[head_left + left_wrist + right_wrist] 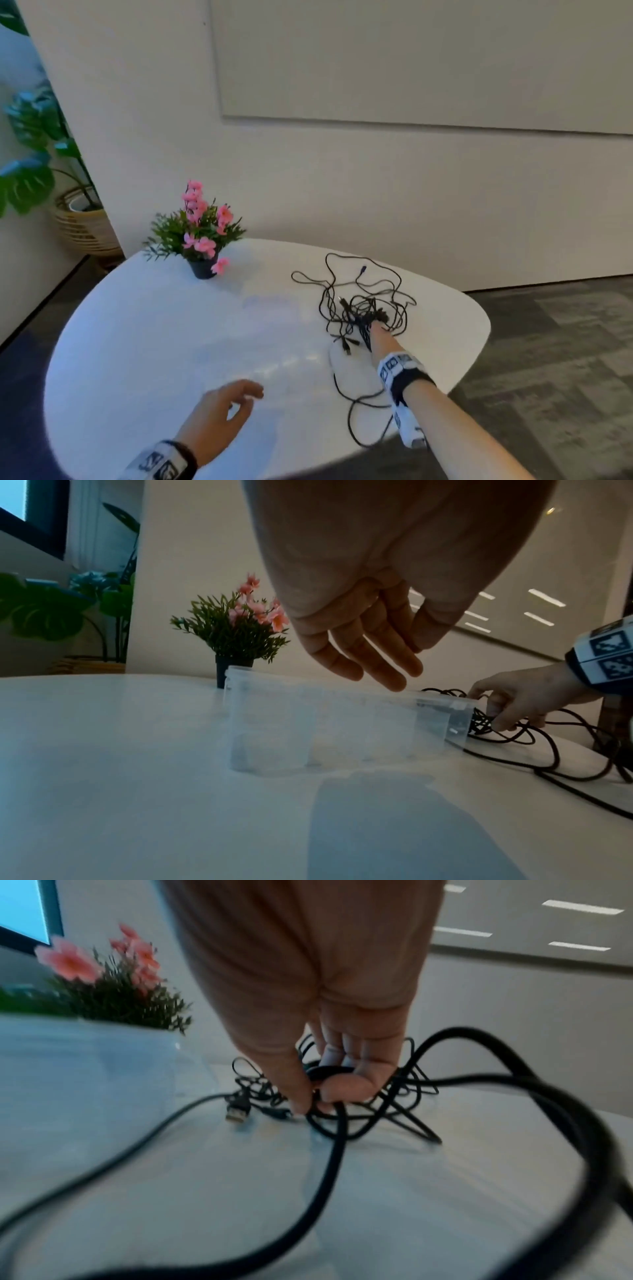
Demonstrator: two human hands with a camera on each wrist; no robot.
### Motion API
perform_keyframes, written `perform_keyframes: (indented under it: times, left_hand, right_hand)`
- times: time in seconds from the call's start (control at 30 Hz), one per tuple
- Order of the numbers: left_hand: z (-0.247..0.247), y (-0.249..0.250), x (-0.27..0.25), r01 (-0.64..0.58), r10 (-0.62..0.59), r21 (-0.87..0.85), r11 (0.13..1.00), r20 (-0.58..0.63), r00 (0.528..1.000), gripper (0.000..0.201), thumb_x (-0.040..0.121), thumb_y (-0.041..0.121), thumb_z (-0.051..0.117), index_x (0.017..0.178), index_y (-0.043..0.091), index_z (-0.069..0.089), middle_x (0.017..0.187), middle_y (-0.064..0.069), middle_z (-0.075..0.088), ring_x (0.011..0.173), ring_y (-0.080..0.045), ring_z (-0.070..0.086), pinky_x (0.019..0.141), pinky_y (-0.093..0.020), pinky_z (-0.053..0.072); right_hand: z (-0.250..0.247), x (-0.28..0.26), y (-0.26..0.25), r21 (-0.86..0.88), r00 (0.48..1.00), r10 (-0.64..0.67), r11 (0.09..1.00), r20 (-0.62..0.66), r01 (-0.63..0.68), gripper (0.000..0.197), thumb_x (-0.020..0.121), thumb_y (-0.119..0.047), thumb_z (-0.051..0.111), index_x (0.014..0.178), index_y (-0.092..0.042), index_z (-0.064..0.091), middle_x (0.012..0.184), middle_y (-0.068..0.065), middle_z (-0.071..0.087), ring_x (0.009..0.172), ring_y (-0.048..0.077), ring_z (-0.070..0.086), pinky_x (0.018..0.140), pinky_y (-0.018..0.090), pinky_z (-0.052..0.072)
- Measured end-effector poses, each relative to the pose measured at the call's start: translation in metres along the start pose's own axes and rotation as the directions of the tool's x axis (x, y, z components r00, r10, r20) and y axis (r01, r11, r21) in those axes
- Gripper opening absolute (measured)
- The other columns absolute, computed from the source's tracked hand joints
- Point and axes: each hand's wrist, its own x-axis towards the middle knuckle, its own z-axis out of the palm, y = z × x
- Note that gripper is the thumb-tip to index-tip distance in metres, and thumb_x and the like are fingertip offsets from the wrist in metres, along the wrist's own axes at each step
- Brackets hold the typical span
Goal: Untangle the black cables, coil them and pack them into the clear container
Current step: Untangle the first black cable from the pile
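A tangle of black cables (363,305) lies on the right half of the white table (147,342), with loops trailing toward the near edge. My right hand (378,327) reaches into the knot, and in the right wrist view its thumb and fingers pinch a bundle of the black cables (329,1074). A USB plug (237,1115) lies just left of that grip. The clear container (308,723) stands left of the tangle, faint in the head view. My left hand (248,401) hovers over the table near me, its fingers (377,666) relaxed and holding nothing.
A small potted plant with pink flowers (202,236) stands at the table's far left, behind the container. The table's curved edge (479,342) runs close to the right of the cables, with carpet floor beyond. A large plant in a woven basket (80,222) stands on the floor at left.
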Motion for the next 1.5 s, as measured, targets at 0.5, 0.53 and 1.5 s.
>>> perform_keyframes:
  times: [0.5,0.53,1.5]
  left_hand:
    - [0.002,0.104,0.003,-0.168,0.174,0.062,0.984,-0.114,0.978,0.055,0.086,0.025,0.066,0.135,0.016,0.042,0.136,-0.003,0.046,0.112,-0.013,0.053,0.099,-0.039,0.045]
    - [0.003,0.114,0.008,-0.174,0.172,0.007,0.985,-0.180,0.968,0.069,0.082,0.027,0.071,0.140,0.015,0.035,0.140,-0.004,0.040,0.118,-0.014,0.049,0.100,-0.039,0.044]
    - [-0.003,0.097,0.032,-0.195,0.128,-0.157,0.968,-0.361,0.924,0.007,0.097,0.022,0.046,0.095,0.023,0.053,0.095,-0.003,0.061,0.082,-0.015,0.056,0.072,-0.024,0.044]
  right_hand:
    - [-0.124,-0.141,-0.050,0.908,0.950,-0.200,0.300,-0.241,0.293,0.012,0.084,0.005,0.061,0.082,-0.006,0.067,0.081,0.006,0.064,0.075,0.016,0.061,0.088,0.039,0.055]
    - [-0.126,-0.150,-0.051,0.919,0.938,-0.246,0.251,-0.243,0.304,0.012,0.085,0.005,0.060,0.084,-0.005,0.066,0.080,0.006,0.063,0.075,0.015,0.061,0.087,0.037,0.056]
    - [-0.156,-0.103,-0.039,0.920,0.935,-0.044,0.166,-0.352,0.354,0.041,0.087,-0.003,0.060,0.124,-0.007,0.045,0.106,0.012,0.060,0.085,0.024,0.067,0.073,0.032,0.059]
